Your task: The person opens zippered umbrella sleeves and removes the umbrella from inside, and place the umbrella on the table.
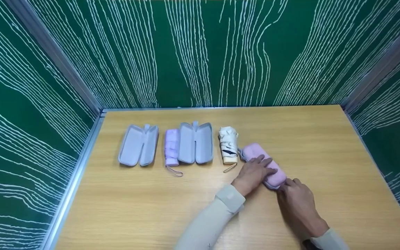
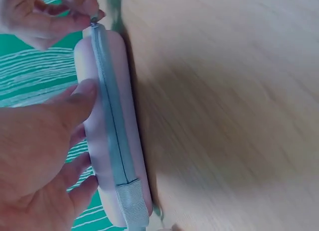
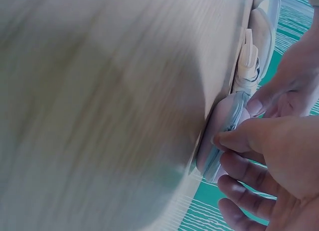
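A pink hard zip case (image 1: 277, 177) lies at an angle on the right half of the table. My left hand (image 1: 253, 174) holds it from above, thumb and fingers spread over its top. Along its side runs a grey zipper (image 2: 115, 136), its two edges together in the left wrist view. At the end of the case nearest me, my right hand (image 1: 300, 200) pinches the small zipper pull (image 2: 93, 21) between thumb and forefinger. Beside the case's far end is a folded white umbrella (image 1: 228, 142) with a wrist strap.
Left of the white umbrella, a second zip case (image 1: 204, 144) lies spread open, showing its grey lining. A folded lilac umbrella (image 1: 171, 147) lies against it, and another spread-open grey-lined case (image 1: 130, 146) is farther left. Green panels (image 1: 186, 52) with white lines enclose the wooden table (image 1: 144, 205).
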Tool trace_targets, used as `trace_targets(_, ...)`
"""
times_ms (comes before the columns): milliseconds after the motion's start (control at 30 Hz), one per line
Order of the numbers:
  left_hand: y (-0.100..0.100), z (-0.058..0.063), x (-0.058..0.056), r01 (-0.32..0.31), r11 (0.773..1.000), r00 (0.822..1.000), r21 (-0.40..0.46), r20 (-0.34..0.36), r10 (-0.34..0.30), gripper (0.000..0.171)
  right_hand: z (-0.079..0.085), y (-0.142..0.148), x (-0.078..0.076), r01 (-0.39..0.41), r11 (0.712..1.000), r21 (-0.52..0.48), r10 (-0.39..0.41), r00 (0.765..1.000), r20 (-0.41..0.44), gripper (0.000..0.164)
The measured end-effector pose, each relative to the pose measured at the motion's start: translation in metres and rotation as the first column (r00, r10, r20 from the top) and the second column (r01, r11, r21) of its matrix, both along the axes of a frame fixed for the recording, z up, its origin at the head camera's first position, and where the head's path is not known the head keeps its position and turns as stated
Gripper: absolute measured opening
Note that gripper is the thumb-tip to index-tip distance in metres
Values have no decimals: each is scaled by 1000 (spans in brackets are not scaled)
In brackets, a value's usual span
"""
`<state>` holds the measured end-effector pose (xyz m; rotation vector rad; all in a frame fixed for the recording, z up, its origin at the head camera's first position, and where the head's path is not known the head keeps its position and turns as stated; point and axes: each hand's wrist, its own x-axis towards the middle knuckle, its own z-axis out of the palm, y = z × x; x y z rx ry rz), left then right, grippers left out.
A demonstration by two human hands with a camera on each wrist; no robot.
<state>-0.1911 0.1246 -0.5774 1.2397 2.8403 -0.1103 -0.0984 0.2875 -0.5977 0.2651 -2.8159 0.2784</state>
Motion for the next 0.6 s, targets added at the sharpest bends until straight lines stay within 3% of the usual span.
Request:
trace_targets(367, 6, -7, 7, -28, 1000, 981, 3, -193, 28, 48, 0, -4, 2, 25, 1000, 15, -25, 1000, 1, 6)
trace_targets(600, 9, -13, 11, -57, 998, 961, -8, -272, 53, 45, -4, -5, 5, -13, 1000, 25, 15, 997, -81, 9)
